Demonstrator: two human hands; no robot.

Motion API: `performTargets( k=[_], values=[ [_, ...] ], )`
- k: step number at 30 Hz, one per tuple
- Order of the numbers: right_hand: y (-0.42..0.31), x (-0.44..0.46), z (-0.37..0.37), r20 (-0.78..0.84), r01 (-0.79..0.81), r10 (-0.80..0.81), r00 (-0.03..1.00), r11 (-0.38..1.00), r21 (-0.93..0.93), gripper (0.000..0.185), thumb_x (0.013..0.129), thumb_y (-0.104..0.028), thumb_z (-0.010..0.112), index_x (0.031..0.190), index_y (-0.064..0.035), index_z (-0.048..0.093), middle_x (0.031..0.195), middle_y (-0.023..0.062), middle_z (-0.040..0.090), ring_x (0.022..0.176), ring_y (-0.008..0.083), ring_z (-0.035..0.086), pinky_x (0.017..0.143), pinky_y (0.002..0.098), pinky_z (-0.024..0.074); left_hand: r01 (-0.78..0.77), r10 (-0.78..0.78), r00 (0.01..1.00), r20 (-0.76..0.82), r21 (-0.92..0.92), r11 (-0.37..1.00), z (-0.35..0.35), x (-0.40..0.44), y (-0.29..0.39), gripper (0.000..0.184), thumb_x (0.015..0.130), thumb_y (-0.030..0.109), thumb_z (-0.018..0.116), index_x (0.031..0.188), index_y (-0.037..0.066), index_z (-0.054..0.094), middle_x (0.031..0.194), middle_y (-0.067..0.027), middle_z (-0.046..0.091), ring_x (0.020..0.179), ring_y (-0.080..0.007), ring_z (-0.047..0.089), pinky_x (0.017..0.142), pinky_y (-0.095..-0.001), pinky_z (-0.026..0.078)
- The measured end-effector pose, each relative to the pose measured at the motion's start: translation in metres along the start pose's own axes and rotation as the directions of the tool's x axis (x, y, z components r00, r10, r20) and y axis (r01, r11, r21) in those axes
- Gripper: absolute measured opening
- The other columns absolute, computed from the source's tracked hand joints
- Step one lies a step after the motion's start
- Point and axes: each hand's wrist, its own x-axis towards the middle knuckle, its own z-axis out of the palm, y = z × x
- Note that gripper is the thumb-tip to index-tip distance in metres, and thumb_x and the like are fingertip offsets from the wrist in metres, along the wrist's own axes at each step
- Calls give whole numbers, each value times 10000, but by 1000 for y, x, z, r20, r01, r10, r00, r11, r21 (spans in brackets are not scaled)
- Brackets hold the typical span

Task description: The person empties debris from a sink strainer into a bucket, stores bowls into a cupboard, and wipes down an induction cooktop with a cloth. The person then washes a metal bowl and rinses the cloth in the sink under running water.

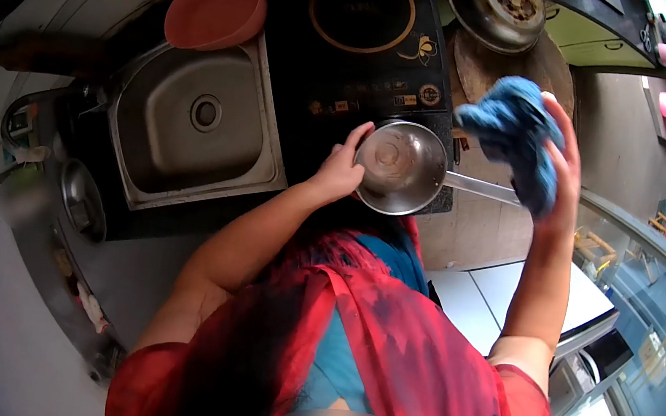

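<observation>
A small steel saucepan is tilted with its inside facing me, in front of the counter's edge. My left hand grips its rim on the left side, the thumb near the inner wall. The long handle points right, its end passing behind the cloth. Up on the right, my right hand is closed around a bunched blue cloth, which is held above the handle and apart from the pan's bowl. Some of the right hand's fingers are hidden by the cloth.
Left of the pan is a steel sink with a pink plastic basin at its back edge. A black induction cooktop lies ahead. A stained metal pan or lid rests at the back right. A steel lid stands far left.
</observation>
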Motion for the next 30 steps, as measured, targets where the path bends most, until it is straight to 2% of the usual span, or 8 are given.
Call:
performTargets(
  k=[3,9,15,18,20,25,27,30],
  values=[
    [0,-49,-24,-64,157,-148,987,970,187,694,774,-232,654,1351,9,351,1326,172,438,1212,279,459,1048,402,342,-251,251,964,-92,12,968,-25,-29,0,756,722,-68,383,1405,231,256,1271,-146,441,1014,-280,561,654,-343,570],
    [4,-110,5,-501,338,-106,859,852,400,724,795,-306,615,1394,-52,299,1368,193,385,1227,347,427,1062,491,297,209,-226,974,20,-465,860,-124,-133,36,686,722,-42,440,1370,98,264,1214,-153,488,988,-294,594,721,-418,571],
    [73,-104,145,-160,138,-73,984,885,444,665,778,-279,543,1383,-88,345,1386,114,374,1248,259,409,1052,398,322,251,-338,940,42,-757,603,-198,-178,-14,227,765,-13,499,974,-96,528,879,-183,595,793,-280,623,588,-305,558],
    [118,-98,259,82,231,-220,972,958,-167,553,792,-165,564,1315,-44,430,1291,124,467,1223,269,415,1037,374,296,332,-334,923,191,-833,443,-218,-184,-32,135,766,-11,511,860,-98,554,783,-174,596,708,-242,615,523,-238,525],
    [126,-104,323,128,571,-677,725,487,-661,465,798,-119,584,1249,-43,499,1206,178,502,1140,284,478,966,338,352,279,-327,937,119,-820,500,-224,-196,-24,102,776,-7,517,816,-96,547,749,-170,589,637,-214,599,492,-193,504],
    [132,-62,365,60,11,-24,998,978,209,347,885,-256,539,1159,-43,561,982,80,643,884,204,616,768,273,467,232,-404,915,-5,-812,535,-264,-227,-36,99,782,-5,518,826,-92,541,744,-166,573,609,-205,566,483,-201,498],
    [130,-41,361,351,-486,345,870,714,503,355,896,-265,536,1134,-4,563,1057,104,627,927,196,617,831,311,495,245,-303,947,105,-846,474,-274,-231,-42,113,788,-3,518,847,-93,547,759,-172,572,613,-216,557,482,-208,493],
    [189,-30,384,455,-520,251,854,431,738,323,919,-269,504,1102,-13,572,1005,102,640,882,212,631,786,359,529,222,-150,973,174,-878,423,-276,-227,-51,137,799,3,516,886,-92,563,794,-180,577,620,-235,546,487,-226,489]
  ],
)
